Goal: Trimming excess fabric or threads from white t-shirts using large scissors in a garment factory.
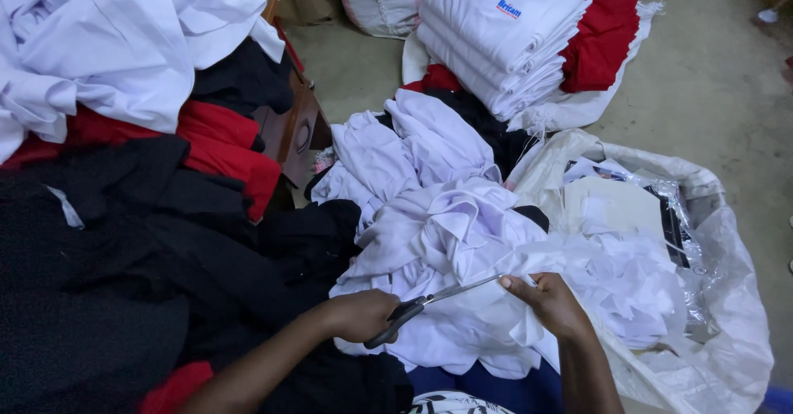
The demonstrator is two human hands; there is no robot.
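Cloth, steel, plastic, concrete.
White shirt cloth [446, 232] is looking smooth and matt; scissors [429, 302] are showing bright metal blades and dark matt handles; the woven plastic sack [727, 298] is gleaming faintly; the floor [710, 83] is showing rough, dull concrete; black cloth [124, 265] is looking coarse.

I see a small blue-and-red label [509, 8] on the folded white stack, upper centre. A white woven sack [731, 298] gapes at lower right.

Dark-handled scissors [429, 300], blades seemingly open, point right over a crumpled white garment [446, 232] heaped in the lap.
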